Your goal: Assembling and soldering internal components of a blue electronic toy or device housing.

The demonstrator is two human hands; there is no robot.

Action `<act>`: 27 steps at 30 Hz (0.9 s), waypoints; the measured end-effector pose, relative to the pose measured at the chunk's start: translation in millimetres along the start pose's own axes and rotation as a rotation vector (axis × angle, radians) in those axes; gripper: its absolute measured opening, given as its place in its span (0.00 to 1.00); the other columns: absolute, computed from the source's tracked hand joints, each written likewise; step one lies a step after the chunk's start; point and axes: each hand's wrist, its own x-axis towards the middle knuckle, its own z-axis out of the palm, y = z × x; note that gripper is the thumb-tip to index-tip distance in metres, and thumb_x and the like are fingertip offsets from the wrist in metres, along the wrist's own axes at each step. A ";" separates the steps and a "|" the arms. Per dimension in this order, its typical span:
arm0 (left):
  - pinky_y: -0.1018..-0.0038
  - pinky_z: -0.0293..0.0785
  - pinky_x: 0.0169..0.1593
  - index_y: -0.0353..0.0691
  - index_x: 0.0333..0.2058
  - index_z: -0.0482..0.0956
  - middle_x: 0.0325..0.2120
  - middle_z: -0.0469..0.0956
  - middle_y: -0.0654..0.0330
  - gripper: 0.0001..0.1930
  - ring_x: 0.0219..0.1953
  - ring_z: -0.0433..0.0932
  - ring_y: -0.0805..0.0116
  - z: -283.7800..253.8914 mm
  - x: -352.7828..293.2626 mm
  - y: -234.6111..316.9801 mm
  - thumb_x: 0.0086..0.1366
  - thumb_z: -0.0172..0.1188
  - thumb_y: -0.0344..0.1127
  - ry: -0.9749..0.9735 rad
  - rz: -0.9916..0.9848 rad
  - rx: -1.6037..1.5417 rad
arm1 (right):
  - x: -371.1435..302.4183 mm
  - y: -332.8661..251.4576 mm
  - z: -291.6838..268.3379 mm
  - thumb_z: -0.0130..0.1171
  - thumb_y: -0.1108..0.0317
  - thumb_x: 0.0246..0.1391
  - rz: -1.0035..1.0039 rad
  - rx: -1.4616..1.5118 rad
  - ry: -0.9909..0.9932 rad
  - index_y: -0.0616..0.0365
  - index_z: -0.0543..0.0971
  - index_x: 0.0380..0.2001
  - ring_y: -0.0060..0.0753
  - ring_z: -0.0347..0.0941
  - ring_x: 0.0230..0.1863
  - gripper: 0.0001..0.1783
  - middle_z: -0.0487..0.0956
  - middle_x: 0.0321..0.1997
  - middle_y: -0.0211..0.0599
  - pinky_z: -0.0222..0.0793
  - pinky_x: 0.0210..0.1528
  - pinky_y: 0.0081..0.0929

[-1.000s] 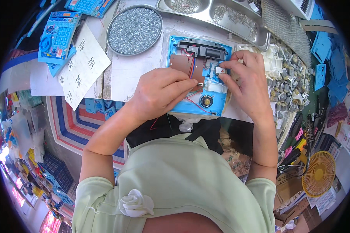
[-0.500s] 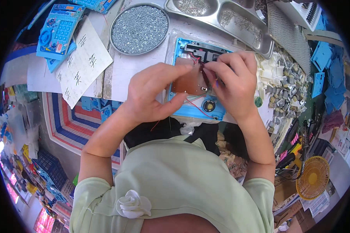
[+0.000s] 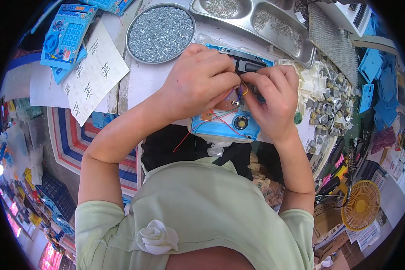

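In front of me lies an open blue plastic housing with a brown circuit board, a round speaker and a black part inside. My left hand covers much of the board, its thumb and fingers closed together at the tips; what they pinch is hidden. At the board's right side, my right hand is closed with its fingertips on thin coloured wires. The two sets of fingertips nearly meet. Loose red and green wires hang over the housing's near left corner.
A round tray of small metal screws or pins stands behind my left hand. Further back is a metal compartment tray with small parts. Loose metal pieces heap at right. Blue keypad panels and a handwritten sheet lie at left.
My left hand has moved up and right over the board, and its spread thumb and fingers have closed. Loose wires now drape over the near left corner. The right hand has barely moved.
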 end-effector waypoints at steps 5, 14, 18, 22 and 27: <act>0.66 0.65 0.45 0.45 0.31 0.82 0.28 0.77 0.66 0.08 0.34 0.77 0.63 -9.3 -10.2 -3.7 0.51 0.71 0.30 0.072 -0.126 0.034 | 3.0 -1.5 0.8 0.72 0.70 0.35 -0.085 -0.024 -0.023 0.49 0.83 0.31 0.35 0.70 0.38 0.14 0.78 0.31 0.22 0.62 0.47 0.39; 0.67 0.73 0.46 0.39 0.47 0.80 0.36 0.78 0.56 0.17 0.35 0.80 0.64 -6.5 -3.0 37.7 0.58 0.68 0.24 0.280 -0.368 0.124 | -10.2 5.0 -15.3 0.75 0.67 0.41 0.073 -0.027 0.004 0.49 0.84 0.29 0.34 0.71 0.36 0.10 0.79 0.29 0.24 0.62 0.47 0.37; 0.75 0.78 0.34 0.36 0.51 0.78 0.40 0.80 0.54 0.18 0.35 0.82 0.69 6.0 10.9 54.4 0.62 0.63 0.20 0.153 -0.316 -0.267 | -10.7 7.5 -22.4 0.75 0.67 0.41 0.099 0.044 0.042 0.49 0.84 0.28 0.35 0.71 0.35 0.09 0.80 0.27 0.26 0.63 0.46 0.35; 0.77 0.78 0.32 0.33 0.47 0.80 0.34 0.82 0.57 0.13 0.27 0.82 0.73 18.8 22.1 43.5 0.63 0.62 0.20 0.030 -0.385 -0.364 | -10.4 11.2 -26.0 0.75 0.69 0.41 0.160 0.116 0.068 0.52 0.84 0.26 0.35 0.71 0.34 0.08 0.79 0.25 0.28 0.64 0.44 0.34; 0.77 0.78 0.31 0.32 0.40 0.82 0.31 0.81 0.58 0.07 0.25 0.81 0.74 20.4 26.0 35.0 0.63 0.63 0.22 -0.053 -0.420 -0.388 | -16.8 12.3 -29.0 0.76 0.71 0.40 0.295 0.285 0.101 0.55 0.83 0.23 0.34 0.71 0.32 0.08 0.79 0.23 0.29 0.65 0.42 0.32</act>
